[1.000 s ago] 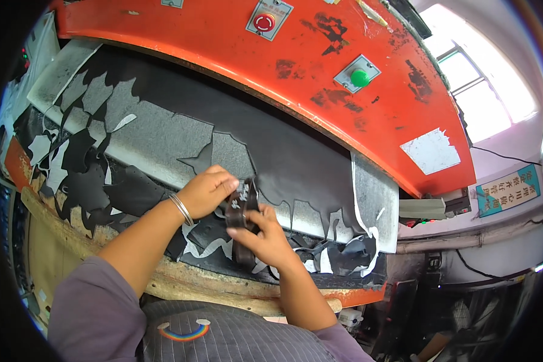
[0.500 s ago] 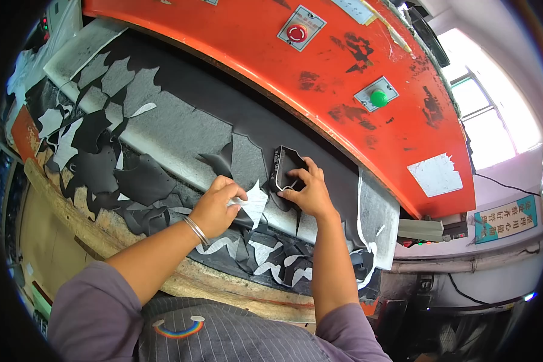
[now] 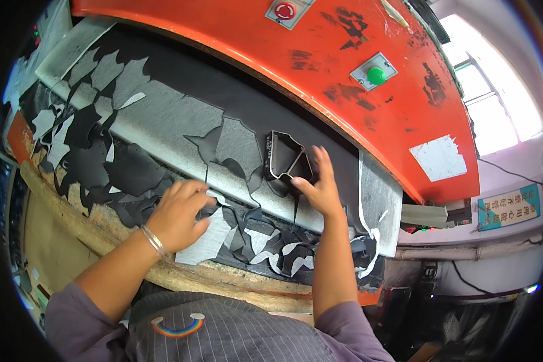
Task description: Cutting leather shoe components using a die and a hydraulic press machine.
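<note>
A black steel cutting die [image 3: 271,155], shaped like an open frame with a crossbar, stands on the black sheet of leather or synthetic material [image 3: 241,99]. At its right end, my right hand [image 3: 323,186] has its fingers stretched up and apart, the thumb by the die's near edge. Whether the thumb touches the die I cannot tell. Over the scraps at the bench's front, my left hand [image 3: 178,217] is open with spread fingers. Just beside it lies a pale cut piece [image 3: 206,241], partly hidden by the hand.
A red machine beam [image 3: 223,30] runs along the far side, bearing a red button [image 3: 285,11] and a green button [image 3: 376,75]. Dark offcuts [image 3: 90,163] pile up at the left. A pale cutting board [image 3: 163,145] lies beneath the sheet. A wooden edge [image 3: 235,286] borders the front.
My left hand has moved left and toward me and let go of the pale piece, which now lies at the front. My right hand has loosened from the die.
</note>
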`<state>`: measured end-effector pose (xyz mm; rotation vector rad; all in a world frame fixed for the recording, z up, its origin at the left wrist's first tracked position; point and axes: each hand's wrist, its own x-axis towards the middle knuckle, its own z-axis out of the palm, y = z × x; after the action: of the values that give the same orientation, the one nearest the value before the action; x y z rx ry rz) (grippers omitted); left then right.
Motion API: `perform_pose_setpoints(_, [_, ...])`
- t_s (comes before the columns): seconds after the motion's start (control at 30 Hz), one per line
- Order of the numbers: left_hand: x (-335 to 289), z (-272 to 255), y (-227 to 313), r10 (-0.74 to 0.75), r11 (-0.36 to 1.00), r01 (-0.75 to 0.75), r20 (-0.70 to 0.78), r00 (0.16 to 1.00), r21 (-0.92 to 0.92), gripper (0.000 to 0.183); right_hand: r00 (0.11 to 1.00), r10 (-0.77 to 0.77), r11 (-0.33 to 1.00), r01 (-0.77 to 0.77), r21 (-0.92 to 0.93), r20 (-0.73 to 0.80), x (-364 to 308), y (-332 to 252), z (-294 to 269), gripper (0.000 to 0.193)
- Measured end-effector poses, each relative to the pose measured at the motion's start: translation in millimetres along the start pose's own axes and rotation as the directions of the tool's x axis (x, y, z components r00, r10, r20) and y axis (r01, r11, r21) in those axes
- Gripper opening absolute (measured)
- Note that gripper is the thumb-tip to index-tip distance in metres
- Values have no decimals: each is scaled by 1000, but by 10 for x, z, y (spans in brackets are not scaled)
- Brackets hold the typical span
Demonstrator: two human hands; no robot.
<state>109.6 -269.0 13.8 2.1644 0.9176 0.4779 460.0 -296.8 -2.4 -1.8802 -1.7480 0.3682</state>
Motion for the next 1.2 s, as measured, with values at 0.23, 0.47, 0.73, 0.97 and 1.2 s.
perform_pose_setpoints(0.23, [674, 404, 102, 134, 989, -141, -147, 980, -41, 34, 973, 170, 983, -178, -37, -157, -644, -139, 390, 86])
perform_pose_setpoints(0.47, [726, 969, 135, 86, 995, -82, -86, 993, 48, 44, 960, 192, 976, -209, -65, -206, -617, -42, 359, 73])
perform_pose_setpoints(0.73, [916, 821, -23, 104, 992, -115, -162, 981, -60, 35, 968, 122, 987, -143, -77, -221, -619, 36, 328, 71])
perform_pose_setpoints(0.97, [1195, 773, -160, 24, 994, -42, -178, 984, -100, 35, 963, 110, 982, -144, -126, -246, -499, -28, 385, 70])
perform_pose_setpoints(1.2, [1233, 839, -111, 44, 994, -67, -247, 968, -87, 33, 962, 176, 971, -205, -126, -208, -472, 29, 359, 69])
